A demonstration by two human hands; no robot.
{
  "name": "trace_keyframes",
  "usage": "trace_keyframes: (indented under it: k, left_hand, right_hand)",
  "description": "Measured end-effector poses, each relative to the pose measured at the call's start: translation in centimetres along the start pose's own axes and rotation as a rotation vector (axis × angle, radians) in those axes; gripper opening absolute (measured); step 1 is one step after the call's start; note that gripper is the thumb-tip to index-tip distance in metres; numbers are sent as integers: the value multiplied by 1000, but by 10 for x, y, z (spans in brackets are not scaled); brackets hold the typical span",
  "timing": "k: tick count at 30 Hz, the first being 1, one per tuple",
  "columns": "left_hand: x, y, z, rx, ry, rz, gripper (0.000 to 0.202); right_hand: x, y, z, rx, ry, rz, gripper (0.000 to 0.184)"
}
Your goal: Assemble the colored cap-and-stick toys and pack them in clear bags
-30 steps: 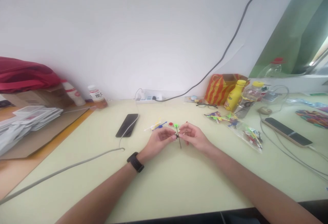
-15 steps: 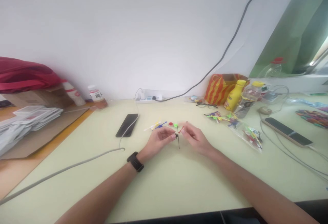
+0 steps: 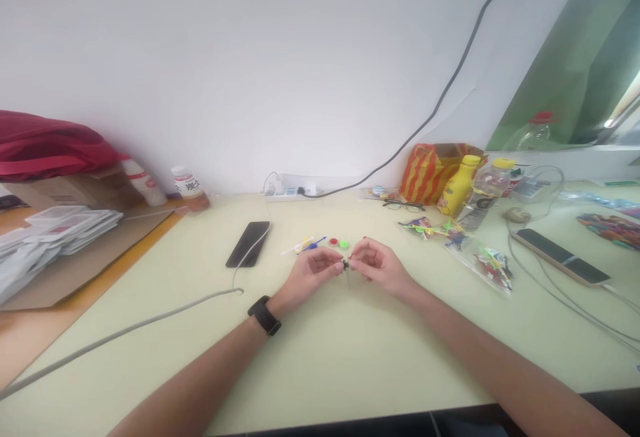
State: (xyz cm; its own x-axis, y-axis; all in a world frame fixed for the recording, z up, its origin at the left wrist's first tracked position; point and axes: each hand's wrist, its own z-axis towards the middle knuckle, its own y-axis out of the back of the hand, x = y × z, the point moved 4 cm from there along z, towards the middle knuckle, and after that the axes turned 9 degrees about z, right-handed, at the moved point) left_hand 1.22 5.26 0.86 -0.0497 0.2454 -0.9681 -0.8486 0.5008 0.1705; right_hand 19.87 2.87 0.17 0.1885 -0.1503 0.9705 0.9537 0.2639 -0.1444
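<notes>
My left hand (image 3: 316, 269) pinches a small black plastic piece (image 3: 345, 264) between thumb and fingertips. Close against it, my right hand (image 3: 377, 265) has thumb and forefinger pressed together on a small red plastic piece (image 3: 351, 258), mostly covered by the fingers. A faint, smeared thin strip (image 3: 349, 281) hangs below the fingertips. Just beyond the hands lie a red disc (image 3: 333, 242) and a green disc (image 3: 343, 244). Left of these are a blue plastic piece (image 3: 315, 244), a yellow one (image 3: 303, 245) and a white one (image 3: 290, 250).
A phone (image 3: 249, 244) with a cable across it lies left. At right are a clear bag of plastic parts (image 3: 487, 267), eyeglasses (image 3: 404, 206), a yellow bottle (image 3: 459, 186), a striped bag (image 3: 425, 174) and another phone (image 3: 561, 257). A labelled bottle (image 3: 190, 189) stands back left.
My right hand has moved slightly left, bringing the red piece up to the black one. The thin dark strip, sharp and upright before, is now faint. My left hand stays in place.
</notes>
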Motion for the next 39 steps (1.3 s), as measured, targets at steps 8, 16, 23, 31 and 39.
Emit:
trace_keyframes:
  k: [8, 16, 23, 31, 39]
  left_hand:
    - [1, -1, 1, 7, -12, -24, 24]
    - [0, 0, 0, -1, 3, 5, 24]
    - [1, 0, 1, -17, -7, 14, 25]
    - [-1, 0, 0, -18, -3, 14, 24]
    - [-1, 10, 3, -156, 18, -76, 25]
  right_hand:
    - [3, -3, -1, 26, -4, -40, 30]
    - [6, 0, -3, -50, 94, -123, 49]
    - [4, -4, -4, 128, -16, -226, 63]
    - [11, -3, 0, 22, -4, -76, 40]
    - [8, 19, 4, -149, 199, -536, 15]
